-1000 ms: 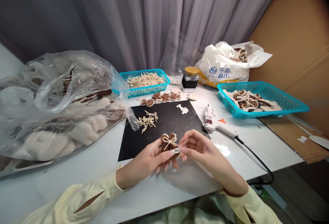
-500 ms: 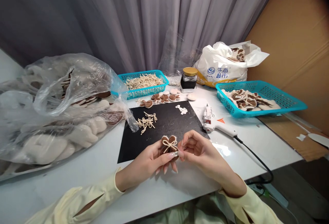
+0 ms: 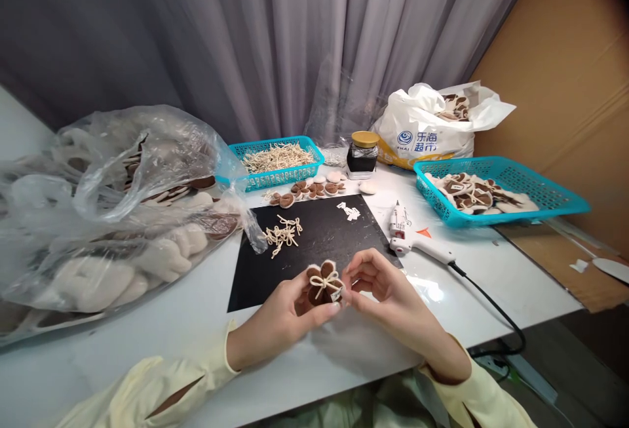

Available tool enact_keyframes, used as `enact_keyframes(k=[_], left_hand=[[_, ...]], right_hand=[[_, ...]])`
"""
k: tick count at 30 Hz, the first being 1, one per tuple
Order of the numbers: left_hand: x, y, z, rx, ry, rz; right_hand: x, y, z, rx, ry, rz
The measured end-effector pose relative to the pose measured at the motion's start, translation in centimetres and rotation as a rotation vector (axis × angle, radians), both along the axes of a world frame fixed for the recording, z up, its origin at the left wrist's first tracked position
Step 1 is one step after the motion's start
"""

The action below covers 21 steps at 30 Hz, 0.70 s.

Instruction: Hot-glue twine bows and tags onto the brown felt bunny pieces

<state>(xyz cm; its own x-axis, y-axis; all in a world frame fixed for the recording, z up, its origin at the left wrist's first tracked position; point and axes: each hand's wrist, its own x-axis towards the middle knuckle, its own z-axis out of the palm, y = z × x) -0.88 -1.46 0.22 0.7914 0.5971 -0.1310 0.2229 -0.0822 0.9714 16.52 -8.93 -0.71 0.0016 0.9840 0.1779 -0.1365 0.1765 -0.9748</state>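
Observation:
My left hand [image 3: 295, 310] grips a brown flower-shaped felt piece [image 3: 317, 295] with a pale fuzzy rim. A cream cord bow [image 3: 325, 282] sits across its middle, and a small white label [image 3: 337, 294] shows at its lower right. My right hand [image 3: 376, 290] is at the piece's right edge, thumb and forefinger pinched together there; whether they hold the edge or only touch it is hard to make out. Beyond the hands, several loose cord bows [image 3: 284, 234] and a little pile of white labels [image 3: 348, 211] lie on a black mat [image 3: 314, 231].
To the right lies a white glue gun [image 3: 417, 241] with a black cord. Blue baskets hold cord bows [image 3: 280, 157] and felt pieces [image 3: 464, 192]. A large clear bag [image 3: 118, 218] fills the left; a jar [image 3: 362, 155] and white shopping bag [image 3: 427, 126] stand behind.
The felt piece has turned slightly in my left hand, and my left thumb has shifted lower. The white label now shows plainly beside the bow.

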Motion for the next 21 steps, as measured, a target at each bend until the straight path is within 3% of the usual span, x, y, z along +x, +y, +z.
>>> enact_keyframes(k=[4, 8, 10, 14, 21], left_hand=[[-0.6, 0.2, 0.2, 0.358, 0.090, 0.016], [-0.9, 0.6, 0.0, 0.754, 0.026, -0.107], [-1.0, 0.8, -0.3, 0.867, 0.002, -0.148], [-0.9, 0.8, -0.6, 0.904, 0.016, -0.150], [-0.8, 0.6, -0.5, 0.863, 0.020, -0.183]], right_hand=[[0.0, -0.2, 0.0, 0.095, -0.127, -0.066], [0.2, -0.6, 0.4, 0.242, -0.371, -0.202], [0.2, -0.8, 0.8, 0.322, -0.487, -0.186], [-0.1, -0.8, 1.1, 0.460, -0.634, -0.096], [-0.3, -0.3, 0.1, 0.522, -0.738, -0.122]])
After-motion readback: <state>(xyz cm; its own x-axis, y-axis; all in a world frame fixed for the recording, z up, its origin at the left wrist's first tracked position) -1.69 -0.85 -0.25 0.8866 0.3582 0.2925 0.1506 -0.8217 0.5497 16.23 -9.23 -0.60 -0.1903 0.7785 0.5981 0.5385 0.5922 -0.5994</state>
